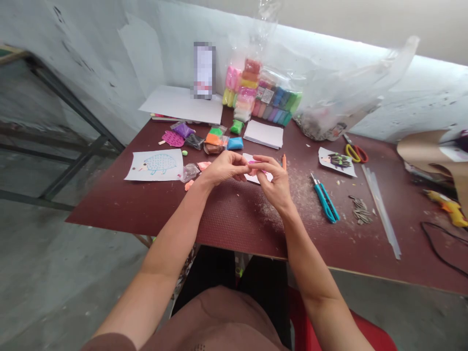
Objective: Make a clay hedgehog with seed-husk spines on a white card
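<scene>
Well, reading leftward to right from my remote seat, I begin with the white paper sheet bearing a blue-dotted hedgehog drawing [157, 165]; it lies flat and apart from the hands, where I can glance at it without reaching over. Next, just beside it, come the crumpled clear plastic bag [190, 172] and a small peach-coloured lump [189, 185], which I'd avoid brushing with the forearm. The left hand [229, 168] has its fingers drawn together, thumb against forefinger, tips up to the small pink piece of soft-looking clay [253, 171]; I cannot tell whether they grip it or merely steady it. That piece sits between the two sets of fingertips, above a white paper card [247, 157] on the table. The right hand [275, 179] is partly curled, its thumb and forefinger nearly closed, with the piece pinched between them. To work it well, I judge, one side should anchor while the other presses lightly, turning the piece a little between pinches so it thins evenly. Right of that, pale crumbs [272, 207] litter the dark red tabletop [237, 219]; I'd hold the clay clear of them.
</scene>
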{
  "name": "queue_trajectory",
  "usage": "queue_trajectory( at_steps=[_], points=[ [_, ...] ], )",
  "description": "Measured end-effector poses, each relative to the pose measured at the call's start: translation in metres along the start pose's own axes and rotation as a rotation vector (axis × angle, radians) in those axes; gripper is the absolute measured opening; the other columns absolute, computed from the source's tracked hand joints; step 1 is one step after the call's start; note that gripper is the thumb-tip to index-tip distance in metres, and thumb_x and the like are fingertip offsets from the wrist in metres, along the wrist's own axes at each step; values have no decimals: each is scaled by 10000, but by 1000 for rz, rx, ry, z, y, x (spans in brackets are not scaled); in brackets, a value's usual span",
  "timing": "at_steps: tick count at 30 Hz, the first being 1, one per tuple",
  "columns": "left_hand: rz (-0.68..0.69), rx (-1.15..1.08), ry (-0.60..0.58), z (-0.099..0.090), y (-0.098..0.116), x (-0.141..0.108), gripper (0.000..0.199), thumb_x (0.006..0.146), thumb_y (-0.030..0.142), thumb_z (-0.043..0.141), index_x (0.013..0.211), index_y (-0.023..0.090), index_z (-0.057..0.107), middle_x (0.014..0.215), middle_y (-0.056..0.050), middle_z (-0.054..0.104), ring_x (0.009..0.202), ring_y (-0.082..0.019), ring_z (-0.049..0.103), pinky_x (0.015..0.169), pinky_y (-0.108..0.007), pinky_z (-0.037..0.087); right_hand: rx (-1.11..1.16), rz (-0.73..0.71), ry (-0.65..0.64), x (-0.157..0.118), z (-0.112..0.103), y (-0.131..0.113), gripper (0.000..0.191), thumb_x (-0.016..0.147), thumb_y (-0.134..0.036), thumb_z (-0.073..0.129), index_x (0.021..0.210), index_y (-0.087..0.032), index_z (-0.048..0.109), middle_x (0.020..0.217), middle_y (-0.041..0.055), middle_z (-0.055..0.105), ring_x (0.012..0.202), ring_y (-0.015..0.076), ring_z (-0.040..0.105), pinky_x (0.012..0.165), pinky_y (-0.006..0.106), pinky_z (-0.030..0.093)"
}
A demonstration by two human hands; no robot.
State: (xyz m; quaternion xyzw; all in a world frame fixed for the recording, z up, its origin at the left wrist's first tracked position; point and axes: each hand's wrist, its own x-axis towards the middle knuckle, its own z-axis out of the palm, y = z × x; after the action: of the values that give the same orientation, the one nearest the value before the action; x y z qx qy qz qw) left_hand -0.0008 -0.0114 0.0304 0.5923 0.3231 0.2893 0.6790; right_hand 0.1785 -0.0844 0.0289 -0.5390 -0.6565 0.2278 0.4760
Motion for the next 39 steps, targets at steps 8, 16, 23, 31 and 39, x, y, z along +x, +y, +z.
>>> queue_trajectory(
  at_steps=[8,16,23,31,39],
  points=[
    [-16,13,5,0,2,-2,393,730,451,920,836,112,752,770,-57,763,635,-115,700,624,-219,566,32,30,43,1,-1,3,270,903,-180,590,1024,-289,805,1291,57,748,1202,236,695,1064,485,539],
    [19,-1,30,0,3,-2,393,745,459,907,846,108,762,822,-75,777,632,-114,698,616,-222,567,261,243,-49,4,0,4,302,853,-507,781,888,-210,734,928,65,782,877,196,711,838,370,578],
    [46,-8,66,2,-1,0,455,782,382,882,1137,118,777,848,-79,787,648,-121,700,637,-240,567,222,252,-40,4,-1,1,346,856,-527,778,767,-208,676,772,19,698,713,139,592,682,299,483],
    [120,-9,60,3,-5,2,319,737,383,894,867,111,792,809,-67,762,654,-106,652,635,-243,541,305,301,-59,4,-2,1,275,823,-465,800,881,-218,693,830,30,739,760,155,655,714,321,547],
    [132,19,68,8,-1,2,331,753,405,873,942,136,836,868,-73,791,660,-115,657,669,-268,558,285,305,-14,3,-1,3,255,843,-443,770,807,-213,667,803,32,727,720,146,648,680,314,566]
  ],
)
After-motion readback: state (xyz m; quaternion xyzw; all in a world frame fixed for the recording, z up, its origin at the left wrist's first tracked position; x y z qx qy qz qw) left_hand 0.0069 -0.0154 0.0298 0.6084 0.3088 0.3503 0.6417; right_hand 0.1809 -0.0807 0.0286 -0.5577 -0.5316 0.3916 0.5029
